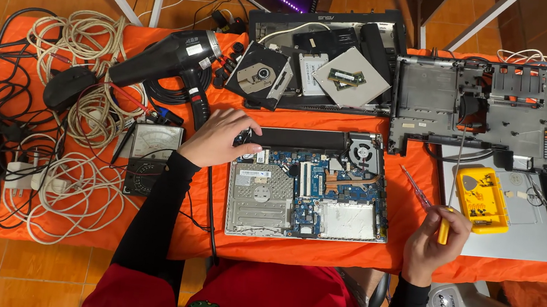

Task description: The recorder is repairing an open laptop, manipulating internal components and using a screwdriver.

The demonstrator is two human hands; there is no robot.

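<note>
my left hand (221, 138) rests spread on opened laptop's (309, 184) top-left corner; right hand (432, 239) grips screwdrivers (425, 205) off to its right. risk: tips slip, gouge motherboard (315, 178), imo.

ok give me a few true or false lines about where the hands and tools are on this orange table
1. The left hand rests on the top left corner of the opened laptop. True.
2. The right hand holds a hair dryer. False: it holds a screwdriver with a yellow handle; the hair dryer lies on the table, above the left hand.
3. A yellow parts box lies to the right of the right hand. True.
4. The meter with the dial sits on the laptop. False: it lies on the orange cloth, left of the laptop.
5. Coiled cables are heaped at the table's left end. True.
</note>
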